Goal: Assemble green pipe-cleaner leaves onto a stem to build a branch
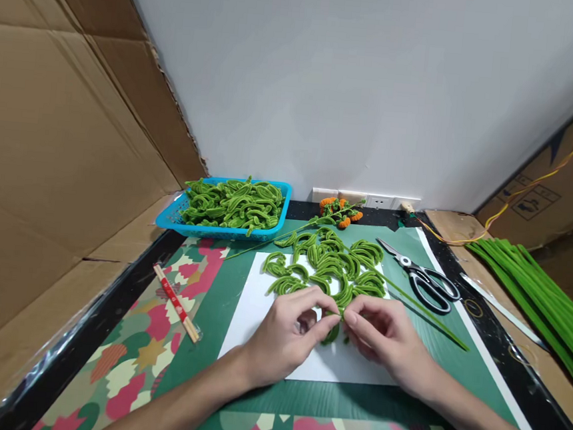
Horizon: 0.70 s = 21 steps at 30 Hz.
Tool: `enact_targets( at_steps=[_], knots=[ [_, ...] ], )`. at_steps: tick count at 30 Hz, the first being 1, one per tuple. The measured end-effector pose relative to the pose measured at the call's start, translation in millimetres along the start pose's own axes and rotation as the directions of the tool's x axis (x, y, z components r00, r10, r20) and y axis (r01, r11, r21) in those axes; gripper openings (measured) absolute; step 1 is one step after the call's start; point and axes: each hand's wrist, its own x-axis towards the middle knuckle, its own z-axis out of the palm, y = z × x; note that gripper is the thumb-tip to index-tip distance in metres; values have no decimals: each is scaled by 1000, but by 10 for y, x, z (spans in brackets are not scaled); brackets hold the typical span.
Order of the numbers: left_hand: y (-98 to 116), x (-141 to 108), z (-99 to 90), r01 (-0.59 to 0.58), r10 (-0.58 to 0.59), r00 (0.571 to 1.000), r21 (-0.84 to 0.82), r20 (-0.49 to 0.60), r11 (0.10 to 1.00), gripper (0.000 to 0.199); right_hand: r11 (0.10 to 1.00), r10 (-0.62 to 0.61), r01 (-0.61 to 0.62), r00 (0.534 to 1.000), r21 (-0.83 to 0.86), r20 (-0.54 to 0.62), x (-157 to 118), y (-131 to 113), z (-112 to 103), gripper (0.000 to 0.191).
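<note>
Fingertips of my left hand and my right hand pinch a small green fuzzy piece between them, over a white sheet. Both hands are closed on it, and the fingers partly hide it. Just beyond them lies a spread of curled green fuzzy pieces, in several bunches. Part of another green piece shows below my fingertips.
A blue basket of green pieces stands at the back left. Orange flowers on a stem lie behind the bunches. Scissors are at the right, wrapped chopsticks at the left, and long green stems far right.
</note>
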Motion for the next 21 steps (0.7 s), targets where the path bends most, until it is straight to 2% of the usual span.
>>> enact_targets(
  at_steps=[1, 2, 4, 5, 6, 8, 9, 10, 11, 12, 13, 14, 15, 16, 17, 18, 19, 20, 21],
  knots=[
    [12, 2, 14, 132, -128, 991, -112, 38, 985, 17, 960, -176, 165, 984, -225, -30, -11, 0, -21, 27],
    [20, 4, 26, 243, -228, 969, -215, 92, 946, 22, 841, -359, 317, 933, -438, -14, -19, 4, -45, 21],
    [22, 10, 43, 383, -330, 922, -353, 202, 853, 29, 518, -616, 504, 780, -691, 107, -24, 22, -94, 16],
    [17, 15, 48, 419, -349, 906, -394, 240, 818, 32, 392, -677, 545, 716, -741, 169, -23, 33, -116, 14],
    [10, 21, 51, 442, -357, 895, -424, 267, 790, 35, 307, -705, 567, 675, -764, 217, -21, 42, -133, 14],
    [1, 32, 55, 475, -365, 877, -456, 312, 753, 39, 252, -719, 589, 645, -768, 259, -19, 52, -147, 13],
    [2, 35, 57, 483, -364, 873, -460, 325, 745, 40, 280, -719, 595, 650, -753, 246, -20, 51, -140, 15],
    [7, 33, 58, 484, -362, 872, -457, 330, 747, 40, 356, -704, 588, 680, -726, 206, -22, 47, -122, 19],
    [14, 28, 58, 474, -359, 876, -444, 321, 761, 40, 482, -658, 554, 740, -678, 137, -24, 40, -96, 22],
    [21, 18, 55, 449, -353, 890, -414, 289, 792, 37, 649, -566, 480, 823, -591, 48, -23, 31, -61, 27],
    [26, 4, 50, 395, -330, 915, -356, 231, 847, 34, 818, -421, 363, 906, -446, -34, -19, 23, -22, 34],
    [28, -13, 41, 304, -272, 950, -262, 153, 916, 28, 945, -232, 204, 969, -255, -83, -10, 15, 17, 42],
    [24, -31, 31, 184, -175, 982, -131, 74, 974, 22, 999, -37, 34, 996, -38, -77, 1, 8, 52, 49],
    [18, -47, 20, 48, -48, 999, 18, 18, 999, 16, 981, 126, -120, 992, 154, -28, 14, 2, 79, 54],
    [10, -61, 10, -82, 83, 997, 153, -5, 985, 14, 926, 239, -240, 970, 290, 39, 26, -3, 94, 57],
    [3, -70, 5, -179, 185, 983, 246, -2, 953, 14, 879, 295, -311, 950, 361, 98, 34, -7, 98, 58],
    [1, -74, 4, -226, 235, 972, 287, 4, 931, 16, 868, 307, -334, 943, 369, 131, 36, -11, 89, 58],
    [3, -72, 10, -214, 223, 975, 278, -2, 937, 15, 898, 282, -307, 951, 316, 123, 33, -14, 71, 57],
    [11, -65, 20, -150, 158, 987, 222, -16, 963, 14, 952, 210, -223, 974, 209, 85, 26, -18, 46, 55]
  ],
)
